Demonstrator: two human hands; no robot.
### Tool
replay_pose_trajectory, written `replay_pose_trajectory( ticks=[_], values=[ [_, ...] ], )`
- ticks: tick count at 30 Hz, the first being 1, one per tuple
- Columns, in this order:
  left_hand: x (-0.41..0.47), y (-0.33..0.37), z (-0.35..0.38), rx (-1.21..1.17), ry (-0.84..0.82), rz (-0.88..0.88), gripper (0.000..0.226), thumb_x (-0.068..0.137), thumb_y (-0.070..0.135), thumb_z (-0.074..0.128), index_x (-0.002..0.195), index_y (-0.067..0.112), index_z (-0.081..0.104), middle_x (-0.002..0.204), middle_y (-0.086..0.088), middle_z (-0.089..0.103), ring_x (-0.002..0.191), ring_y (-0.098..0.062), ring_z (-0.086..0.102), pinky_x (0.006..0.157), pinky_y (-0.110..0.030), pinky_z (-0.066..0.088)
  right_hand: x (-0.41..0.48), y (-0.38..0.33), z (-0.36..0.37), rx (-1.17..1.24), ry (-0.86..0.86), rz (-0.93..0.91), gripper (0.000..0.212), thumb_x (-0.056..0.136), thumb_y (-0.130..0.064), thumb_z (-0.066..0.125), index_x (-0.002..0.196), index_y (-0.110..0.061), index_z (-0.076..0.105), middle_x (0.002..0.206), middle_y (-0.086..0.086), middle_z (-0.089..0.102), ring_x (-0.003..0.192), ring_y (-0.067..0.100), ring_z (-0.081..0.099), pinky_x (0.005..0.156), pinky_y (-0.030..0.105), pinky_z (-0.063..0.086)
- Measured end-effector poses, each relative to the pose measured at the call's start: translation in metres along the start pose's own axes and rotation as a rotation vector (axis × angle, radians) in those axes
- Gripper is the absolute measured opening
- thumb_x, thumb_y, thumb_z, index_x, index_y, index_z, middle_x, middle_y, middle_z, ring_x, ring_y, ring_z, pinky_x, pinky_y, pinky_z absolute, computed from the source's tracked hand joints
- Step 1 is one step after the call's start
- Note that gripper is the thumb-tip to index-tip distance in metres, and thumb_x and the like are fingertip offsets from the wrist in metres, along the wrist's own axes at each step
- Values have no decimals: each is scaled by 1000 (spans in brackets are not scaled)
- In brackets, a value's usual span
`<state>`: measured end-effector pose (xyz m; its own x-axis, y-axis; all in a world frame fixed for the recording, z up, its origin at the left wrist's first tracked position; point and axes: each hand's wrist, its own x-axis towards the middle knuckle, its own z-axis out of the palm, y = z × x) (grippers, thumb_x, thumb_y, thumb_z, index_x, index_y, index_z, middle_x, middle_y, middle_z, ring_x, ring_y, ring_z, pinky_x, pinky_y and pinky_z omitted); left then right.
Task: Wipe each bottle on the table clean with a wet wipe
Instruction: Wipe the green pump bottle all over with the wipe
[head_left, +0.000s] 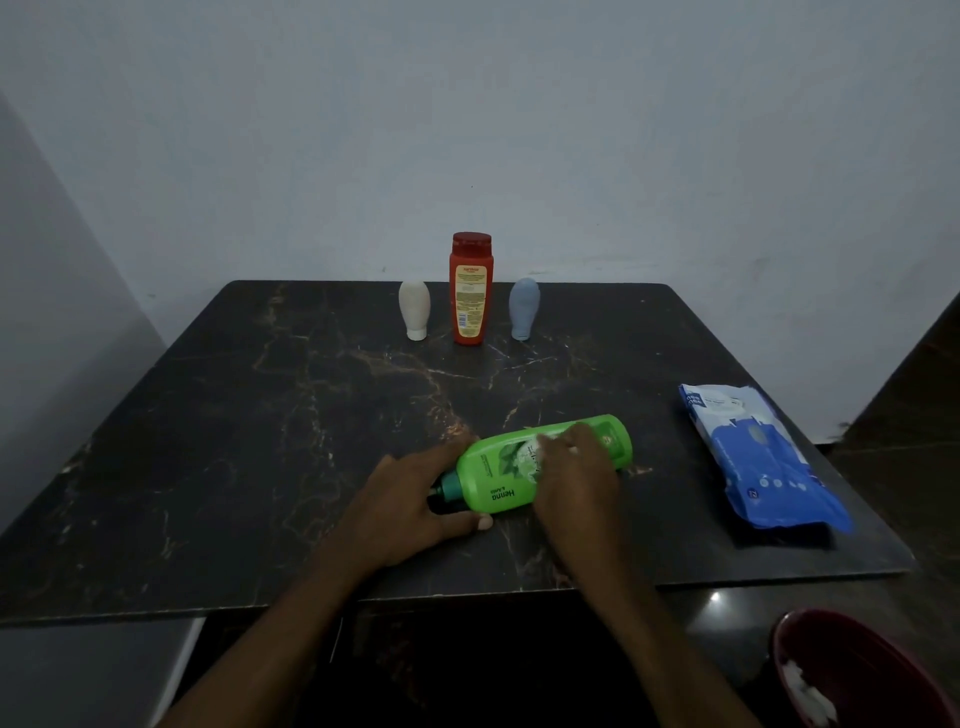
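Note:
A green bottle (501, 480) lies on its side near the front of the dark marble table (260, 415), its dark cap pointing left. My left hand (415, 506) grips its cap end, thumb under the neck. My right hand (574, 480) presses a white wet wipe (540, 447) onto the bottle's label; most of the wipe is hidden under the fingers. At the far edge stand a white bottle (414, 310), a red bottle (470, 288) and a grey-blue bottle (523, 307), all upright.
A blue and white wet wipe pack (753, 457) lies at the table's right side. A dark red bin (852, 670) with white wipes inside sits on the floor at lower right. A wall stands behind the table.

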<state>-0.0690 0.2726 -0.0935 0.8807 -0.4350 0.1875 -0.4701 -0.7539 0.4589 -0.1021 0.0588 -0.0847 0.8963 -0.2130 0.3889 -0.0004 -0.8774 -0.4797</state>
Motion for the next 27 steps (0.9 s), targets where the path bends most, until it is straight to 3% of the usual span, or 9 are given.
replay_pose_trajectory(
  ticks=[3, 6, 10, 12, 14, 16, 20, 23, 27],
  values=[
    [0, 0, -1, -10, -12, 15, 93, 72, 82, 66, 152, 54, 27, 147, 31, 47, 125, 12, 46, 101, -31, 33, 30, 47, -22, -120, 4, 143, 15, 97, -22, 52, 106, -16, 63, 110, 5, 56, 89, 14, 54, 75, 27, 45],
    [1, -1, 0, -3, -19, 12, 92, 72, 83, 65, 151, 57, 26, 146, 32, 47, 123, 13, 46, 103, -33, 35, 34, 50, -29, -153, -38, 109, 22, 93, -19, 58, 114, -18, 63, 116, 3, 51, 89, 11, 49, 72, 22, 37],
    [2, -1, 1, 8, -11, 5, 93, 73, 81, 66, 153, 51, 27, 146, 32, 48, 122, 13, 45, 99, -31, 33, 13, -8, -3, -64, -80, -19, 36, 83, -2, 62, 118, -10, 65, 119, 6, 50, 98, 18, 54, 79, 25, 45],
    [1, -3, 2, 9, -10, 6, 91, 75, 79, 65, 153, 49, 29, 147, 31, 48, 126, 10, 48, 98, -32, 34, -2, -37, 11, 8, -144, -122, 47, 74, -4, 72, 120, -8, 65, 119, 7, 51, 103, 23, 54, 84, 32, 49],
    [1, -5, 3, 10, -22, 10, 90, 77, 78, 64, 154, 47, 30, 148, 30, 47, 128, 8, 49, 100, -35, 37, -12, -48, 17, 49, -138, -178, 47, 65, -4, 76, 112, -9, 68, 112, 5, 53, 97, 24, 56, 79, 36, 52],
    [1, -6, 3, 13, -11, 1, 92, 75, 78, 65, 154, 47, 30, 149, 30, 47, 128, 7, 50, 102, -35, 37, -9, -42, 14, 14, -138, -189, 46, 70, -7, 74, 116, -11, 67, 115, 4, 52, 101, 24, 55, 81, 35, 49],
    [0, -3, 2, 7, -13, 4, 96, 73, 82, 65, 154, 47, 29, 150, 29, 45, 129, 8, 47, 104, -33, 34, 24, 7, -15, -146, -101, -4, 37, 84, -20, 68, 120, -20, 63, 118, 2, 49, 102, 16, 52, 78, 27, 46],
    [0, -1, 1, -4, -9, 6, 95, 73, 82, 65, 154, 48, 29, 150, 28, 45, 128, 7, 47, 102, -30, 32, 45, 41, -41, -275, -163, 113, 38, 90, -28, 65, 126, -22, 60, 121, 5, 50, 107, 17, 52, 85, 29, 48],
    [0, 0, 1, -4, -11, 7, 96, 72, 83, 65, 154, 48, 29, 151, 28, 45, 129, 7, 48, 105, -31, 34, 43, 30, -42, -204, -156, 134, 25, 86, -22, 68, 111, -18, 66, 119, 2, 51, 103, 15, 53, 83, 28, 50]
  ],
)
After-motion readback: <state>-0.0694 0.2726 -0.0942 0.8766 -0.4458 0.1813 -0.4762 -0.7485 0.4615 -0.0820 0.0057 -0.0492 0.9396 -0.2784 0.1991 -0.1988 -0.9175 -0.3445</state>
